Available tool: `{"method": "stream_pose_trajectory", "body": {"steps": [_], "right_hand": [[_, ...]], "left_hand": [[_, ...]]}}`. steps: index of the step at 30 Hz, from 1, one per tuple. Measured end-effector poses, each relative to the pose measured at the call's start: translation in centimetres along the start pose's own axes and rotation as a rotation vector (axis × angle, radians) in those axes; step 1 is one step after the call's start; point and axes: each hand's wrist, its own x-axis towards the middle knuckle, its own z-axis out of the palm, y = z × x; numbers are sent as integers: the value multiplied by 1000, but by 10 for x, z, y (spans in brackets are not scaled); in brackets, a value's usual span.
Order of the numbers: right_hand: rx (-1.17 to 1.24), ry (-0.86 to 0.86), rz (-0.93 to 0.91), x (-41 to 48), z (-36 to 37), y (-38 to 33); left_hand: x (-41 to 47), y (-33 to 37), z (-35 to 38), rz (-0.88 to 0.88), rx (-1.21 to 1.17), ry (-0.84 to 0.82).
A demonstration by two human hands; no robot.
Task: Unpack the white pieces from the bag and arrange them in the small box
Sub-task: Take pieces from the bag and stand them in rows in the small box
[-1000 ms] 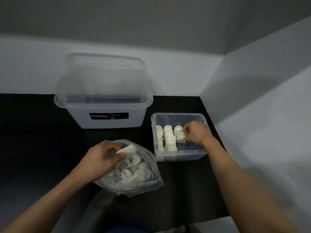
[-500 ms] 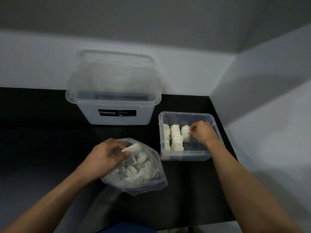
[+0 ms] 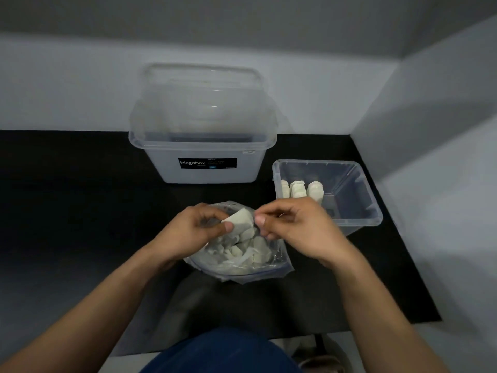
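A clear plastic bag (image 3: 281, 262) of several white pieces (image 3: 243, 251) lies open on the black table, near its front edge. Just above the bag's mouth my left hand (image 3: 195, 231) pinches one white piece (image 3: 239, 220). My right hand (image 3: 298, 232) has come up against it, and its thumb and fingertips pinch the right edge of that same piece. The small clear box (image 3: 372, 208) stands to the right of the bag. It holds rows of upright white pieces (image 3: 297, 188) along its left side, partly hidden behind my right hand.
A large translucent "Megabox" tub (image 3: 204, 149) stands behind the bag, with its lid (image 3: 201, 95) leaning on the back wall. White walls close off the back and the right. The black table (image 3: 67, 200) stretches away to the left.
My right hand has left the small box and moved left to the piece that my left hand holds over the bag. The camera has tilted down and closer.
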Motion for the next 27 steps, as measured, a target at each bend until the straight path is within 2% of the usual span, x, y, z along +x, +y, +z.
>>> {"method": "stream_pose_trajectory", "body": {"steps": [3, 8, 17, 22, 24, 27], "right_hand": [[-66, 87, 43, 5, 22, 14], [-43, 154, 71, 8, 32, 20], [120, 172, -8, 5, 31, 8], [368, 204, 39, 3, 34, 8], [262, 197, 54, 1, 36, 14], [-35, 160, 61, -3, 37, 24]], "left_hand": [[-4, -1, 0, -4, -87, -12], [-7, -4, 1, -12, -136, -51], [-5, -3, -2, 9, 11, -95], [-2, -1, 2, 11, -101, -38], [-2, 0, 2, -3, -139, -24], [-3, -2, 0, 22, -84, -39]]}}
